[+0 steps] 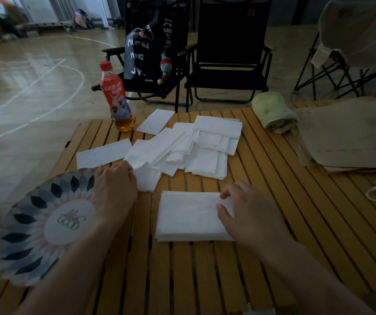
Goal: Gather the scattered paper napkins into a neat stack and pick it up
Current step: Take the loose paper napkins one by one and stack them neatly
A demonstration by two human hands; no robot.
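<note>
A neat stack of white paper napkins lies on the slatted wooden table in front of me. My right hand rests on the stack's right end, fingers bent over its top. Behind it, several loose napkins lie scattered and overlapping across the middle of the table. One lies apart at the left and another near the bottle. My left hand pinches the near edge of a loose napkin at the pile's left front.
A patterned round fan lies under my left forearm. A red-labelled drink bottle stands at the table's far left. A rolled green towel and brown paper sheets occupy the right. Black folding chairs stand behind the table.
</note>
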